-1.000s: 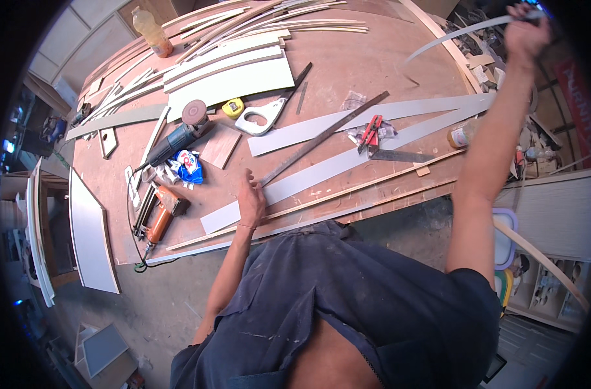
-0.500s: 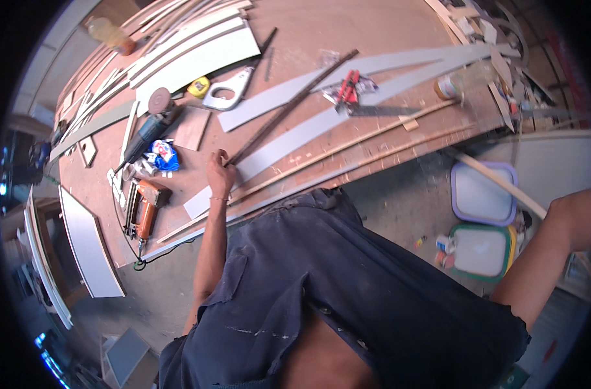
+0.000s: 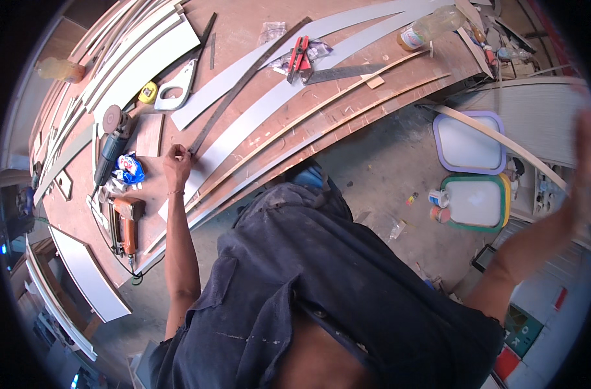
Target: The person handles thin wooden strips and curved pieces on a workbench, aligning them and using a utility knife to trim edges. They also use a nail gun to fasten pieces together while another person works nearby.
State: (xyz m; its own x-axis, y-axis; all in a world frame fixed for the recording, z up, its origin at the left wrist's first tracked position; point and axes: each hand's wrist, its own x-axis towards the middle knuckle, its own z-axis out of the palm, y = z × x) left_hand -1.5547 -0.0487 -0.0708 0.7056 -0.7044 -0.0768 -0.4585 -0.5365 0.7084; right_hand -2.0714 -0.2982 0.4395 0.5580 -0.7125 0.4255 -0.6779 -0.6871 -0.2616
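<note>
On the workbench [image 3: 256, 139], my left hand [image 3: 177, 167] has its fingers curled at the near end of a long dark strip [image 3: 243, 83]. That strip lies slanting across two pale grey curved strips [image 3: 243, 136]. My right hand [image 3: 586, 152] is raised at the far right edge, smeared by motion, so its fingers do not show clearly. Left of my left hand lie a blue packet [image 3: 131, 168], an angle grinder [image 3: 110, 149] and an orange nail gun [image 3: 128, 227]. Red-handled pliers [image 3: 299, 57] rest beyond the dark strip.
A hand saw [image 3: 177, 87], a yellow tape measure [image 3: 148, 92] and white boards [image 3: 146, 55] lie farther back. A bottle [image 3: 412, 37] lies at the bench's right. Below stand two lidded tubs, one purple-rimmed [image 3: 469, 141], one green-rimmed [image 3: 474, 202]. A wooden strip [image 3: 496, 137] juts out there.
My right hand has come into view, raised at the right edge. The view has shifted, so the bench appears farther left and higher. My left hand stays at the dark strip's end.
</note>
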